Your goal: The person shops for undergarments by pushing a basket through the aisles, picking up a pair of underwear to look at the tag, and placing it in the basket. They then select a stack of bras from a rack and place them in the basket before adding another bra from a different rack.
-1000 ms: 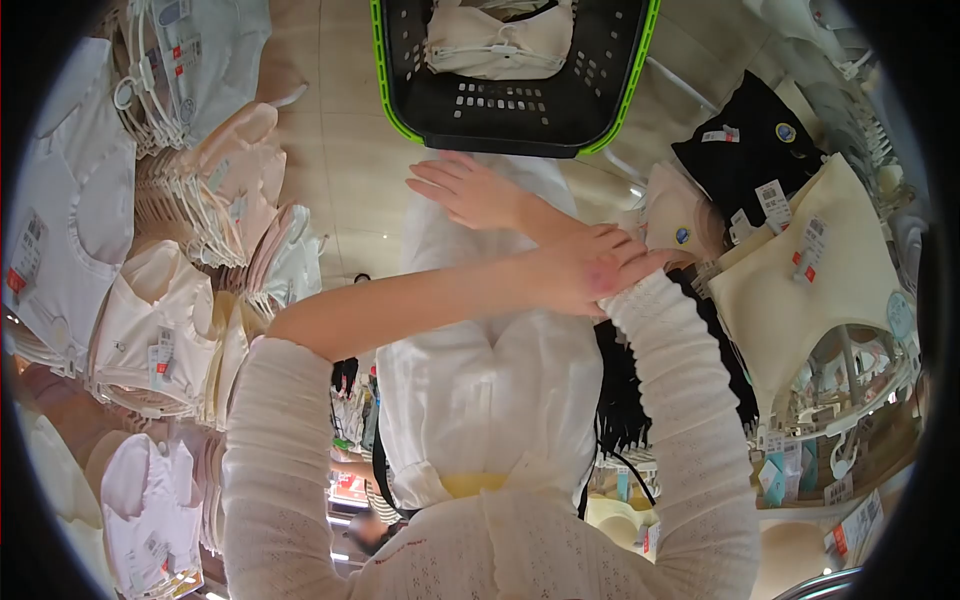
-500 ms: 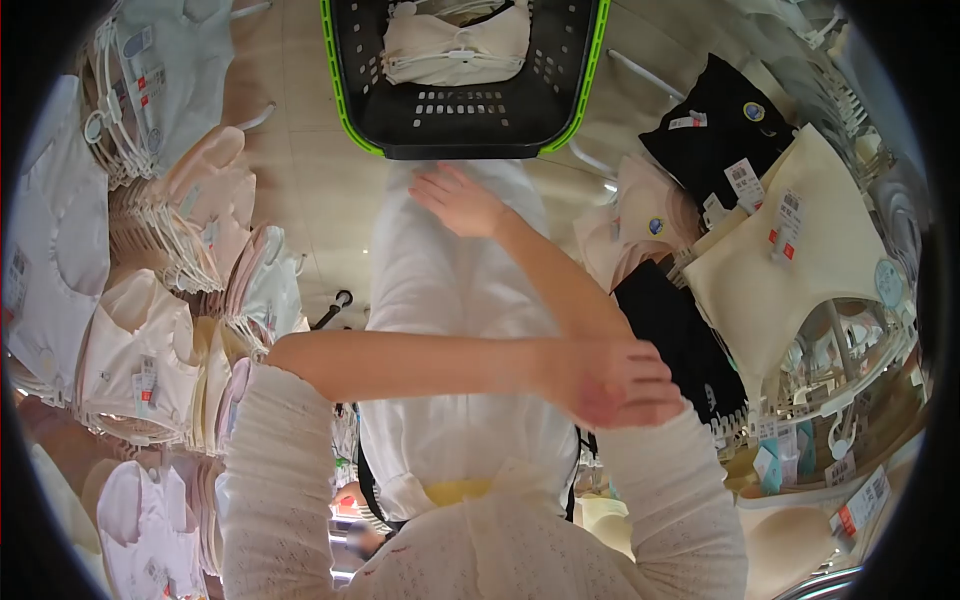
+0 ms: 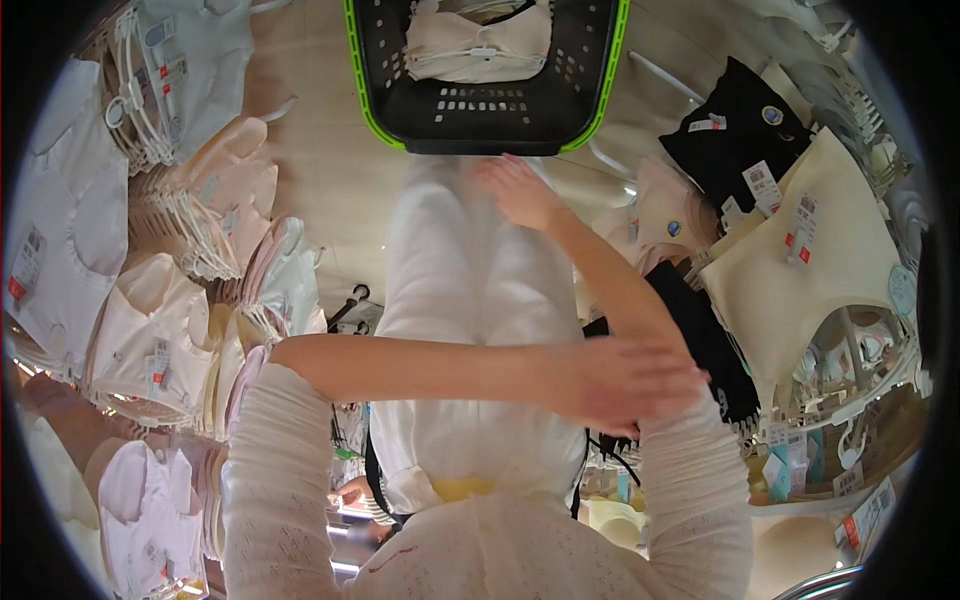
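The left hand is seen crossed over the body and laid on the right forearm, just at the edge of the pushed-up knit sleeve. Its fingers are stretched out flat and nothing is gripped in it, though its outline is blurred. The right hand is held further out, with the palm down and the fingers spread. It is pressed against the white skirt, close under the near wall of the basket, and nothing is held in it; it too is blurred. The sleeve is bunched around the right arm near the elbow, with the forearm left bare beyond it. The skirt is seen between the two arms and runs from the waist up to the basket. The basket is black with a green rim and is set on the pale floor. A cream garment on a hanger is laid inside it. On the left, rows of hung white garments and pink garments are packed closely together. On the right, a black garment and a large cream one are hung side by side, and a price tag is fixed to the black one.
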`<move>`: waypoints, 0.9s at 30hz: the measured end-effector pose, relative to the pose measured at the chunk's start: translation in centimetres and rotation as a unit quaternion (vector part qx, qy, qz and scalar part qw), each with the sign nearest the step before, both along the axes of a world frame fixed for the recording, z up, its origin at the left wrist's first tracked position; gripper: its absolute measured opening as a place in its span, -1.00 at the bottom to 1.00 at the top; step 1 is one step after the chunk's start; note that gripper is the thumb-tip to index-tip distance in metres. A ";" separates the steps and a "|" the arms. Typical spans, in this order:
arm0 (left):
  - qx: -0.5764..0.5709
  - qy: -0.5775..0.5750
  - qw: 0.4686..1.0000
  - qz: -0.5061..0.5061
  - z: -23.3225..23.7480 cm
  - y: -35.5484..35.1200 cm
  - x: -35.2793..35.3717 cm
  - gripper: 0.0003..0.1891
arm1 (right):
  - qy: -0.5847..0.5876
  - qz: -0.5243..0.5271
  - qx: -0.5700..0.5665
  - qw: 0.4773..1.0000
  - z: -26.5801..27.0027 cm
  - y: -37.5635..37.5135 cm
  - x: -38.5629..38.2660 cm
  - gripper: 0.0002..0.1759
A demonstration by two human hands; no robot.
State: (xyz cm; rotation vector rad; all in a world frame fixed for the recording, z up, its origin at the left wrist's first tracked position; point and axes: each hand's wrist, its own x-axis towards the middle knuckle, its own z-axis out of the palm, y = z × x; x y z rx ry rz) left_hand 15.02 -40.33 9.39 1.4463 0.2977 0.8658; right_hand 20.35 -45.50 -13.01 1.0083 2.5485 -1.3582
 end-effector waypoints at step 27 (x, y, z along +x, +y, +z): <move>-0.049 0.635 0.695 0.334 -25.2 5.3 -21.0 -0.21 | -0.033 -0.224 0.065 0.972 -3.3 9.7 0.5 -0.46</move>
